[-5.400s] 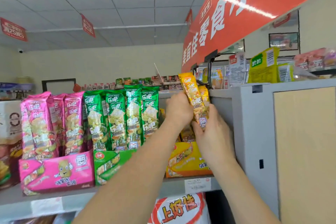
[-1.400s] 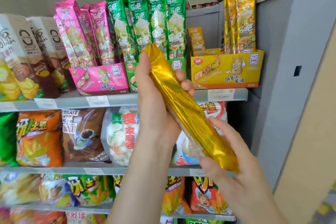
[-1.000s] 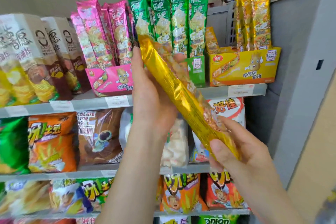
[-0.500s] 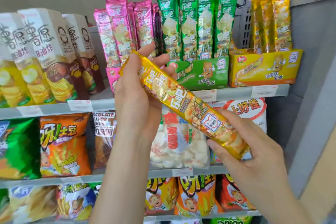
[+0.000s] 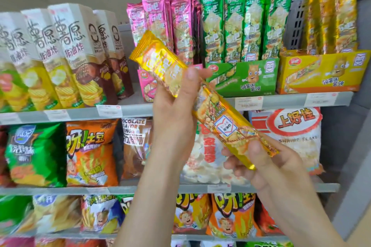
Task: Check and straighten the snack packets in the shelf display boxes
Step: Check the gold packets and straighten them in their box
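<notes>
I hold a long yellow snack packet (image 5: 218,118) slanted in front of the shelves, printed side towards me. My left hand (image 5: 172,110) grips its upper half, thumb on the front. My right hand (image 5: 259,162) pinches its lower end. On the top shelf stand three display boxes: a yellow box (image 5: 323,72) at the right with a few upright yellow packets (image 5: 331,18), a green box (image 5: 245,77) with green packets (image 5: 247,20), and a pink box (image 5: 145,84), partly behind my left hand, with pink packets (image 5: 160,20).
Tall beige and brown chip cartons (image 5: 66,54) fill the top shelf's left side. Shelf edges carry price tags (image 5: 109,110). Below hang bagged snacks: an orange bag (image 5: 90,150), a green bag (image 5: 36,154), a white shrimp-flake bag (image 5: 295,138). A grey panel (image 5: 359,106) bounds the right.
The yellow packet left its box at the top shelf and came down in front of me. It was turned from its plain gold back to its printed front.
</notes>
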Demonstrator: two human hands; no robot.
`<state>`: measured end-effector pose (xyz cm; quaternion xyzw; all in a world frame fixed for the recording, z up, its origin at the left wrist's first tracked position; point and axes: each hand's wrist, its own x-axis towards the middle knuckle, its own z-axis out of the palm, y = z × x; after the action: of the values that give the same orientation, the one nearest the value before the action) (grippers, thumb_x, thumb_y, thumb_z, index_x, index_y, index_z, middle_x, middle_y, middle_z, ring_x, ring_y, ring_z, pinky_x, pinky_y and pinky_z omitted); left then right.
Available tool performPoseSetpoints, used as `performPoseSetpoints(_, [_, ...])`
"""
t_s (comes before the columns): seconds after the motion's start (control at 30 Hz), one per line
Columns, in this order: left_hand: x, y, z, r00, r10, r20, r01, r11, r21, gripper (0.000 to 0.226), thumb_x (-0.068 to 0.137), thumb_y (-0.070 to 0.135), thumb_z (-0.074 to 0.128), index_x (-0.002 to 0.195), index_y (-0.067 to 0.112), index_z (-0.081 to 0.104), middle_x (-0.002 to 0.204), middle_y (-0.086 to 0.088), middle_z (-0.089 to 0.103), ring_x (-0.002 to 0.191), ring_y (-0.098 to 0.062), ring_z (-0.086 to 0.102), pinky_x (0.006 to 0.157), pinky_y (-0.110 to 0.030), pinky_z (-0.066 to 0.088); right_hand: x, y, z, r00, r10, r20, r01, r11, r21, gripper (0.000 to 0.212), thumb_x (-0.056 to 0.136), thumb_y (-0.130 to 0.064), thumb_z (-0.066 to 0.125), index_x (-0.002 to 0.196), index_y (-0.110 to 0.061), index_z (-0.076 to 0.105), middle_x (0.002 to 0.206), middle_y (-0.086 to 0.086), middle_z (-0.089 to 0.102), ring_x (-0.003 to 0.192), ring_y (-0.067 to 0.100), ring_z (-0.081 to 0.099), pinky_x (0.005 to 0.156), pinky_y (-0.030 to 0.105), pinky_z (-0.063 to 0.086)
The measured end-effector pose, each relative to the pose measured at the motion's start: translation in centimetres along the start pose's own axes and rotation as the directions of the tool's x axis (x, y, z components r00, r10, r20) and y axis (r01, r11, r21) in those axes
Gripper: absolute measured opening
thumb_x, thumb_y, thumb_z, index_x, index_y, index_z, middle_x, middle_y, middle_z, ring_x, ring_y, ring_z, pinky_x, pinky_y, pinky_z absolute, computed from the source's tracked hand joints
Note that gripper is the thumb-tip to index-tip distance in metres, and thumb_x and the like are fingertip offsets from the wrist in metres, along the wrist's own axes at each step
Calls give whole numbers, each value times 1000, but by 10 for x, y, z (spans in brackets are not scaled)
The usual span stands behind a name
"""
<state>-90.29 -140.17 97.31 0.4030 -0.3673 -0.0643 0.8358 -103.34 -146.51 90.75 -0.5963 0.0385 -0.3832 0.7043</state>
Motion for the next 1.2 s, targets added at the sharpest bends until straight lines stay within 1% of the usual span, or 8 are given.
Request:
performPoseSetpoints(0.13, [-24,-8,-1,974,-109,197,69,977,199,42,77,38,76,103,12,55,75,10,69,60,-4,62,52,-19,48,5,2,14,999,-17,-27,20,995,96,56,63,-64,77,97,-20,75,86,16,74,68,22,70,58,22,53])
performPoseSetpoints(0.3, [-36,-14,-3,939,-235,250,205,969,141,30,76,19,74,90,4,51,62,2,62,45,-8,54,37,-18,40,8,5,13,998,33,-48,-29,995,98,58,63,-71,73,94,-21,76,80,13,74,64,22,68,54,25,53])
performPoseSetpoints(0.43, [-34,-17,-9,958,-179,225,146,977,156,36,71,15,83,90,0,55,70,-6,67,55,-16,62,51,-24,50,13,8,4,970,232,-68,-214,956,201,51,73,-64,60,82,-18,79,72,16,71,52,22,60,43,26,46])
performPoseSetpoints(0.6, [-36,-20,-8,959,-155,239,122,981,148,38,76,18,77,108,11,58,84,4,72,81,-8,68,69,-20,54,11,9,-9,988,149,44,-156,948,278,48,71,-50,78,99,-11,75,94,12,71,73,21,63,62,27,52])
performPoseSetpoints(0.8, [-32,-22,-3,982,-106,156,82,985,152,47,78,25,75,120,11,60,99,-6,70,81,-12,66,68,-25,57,8,14,-8,999,48,2,-48,998,46,61,66,-54,80,119,-26,67,118,4,70,109,20,66,79,23,55])
performPoseSetpoints(0.93, [-31,-26,-2,976,-190,101,196,979,-54,48,68,24,83,113,32,68,90,-9,72,74,-19,68,61,-32,55,10,6,-12,985,142,103,-161,963,214,61,55,-43,91,108,-19,69,107,13,71,93,29,70,70,28,57])
performPoseSetpoints(1.07, [-30,-32,0,961,-256,102,272,944,-189,56,77,22,70,130,12,56,82,-9,71,79,-32,56,69,-41,45,8,3,-17,943,223,247,-305,877,372,61,63,-43,88,112,-13,66,91,26,67,65,32,69,57,32,58])
performPoseSetpoints(1.2, [-31,-34,3,951,-280,132,304,923,-236,54,81,21,68,131,7,55,98,-24,67,96,-45,53,82,-53,41,5,2,-19,979,158,129,-194,919,344,62,55,-41,92,99,-10,62,80,25,69,56,27,69,48,24,55])
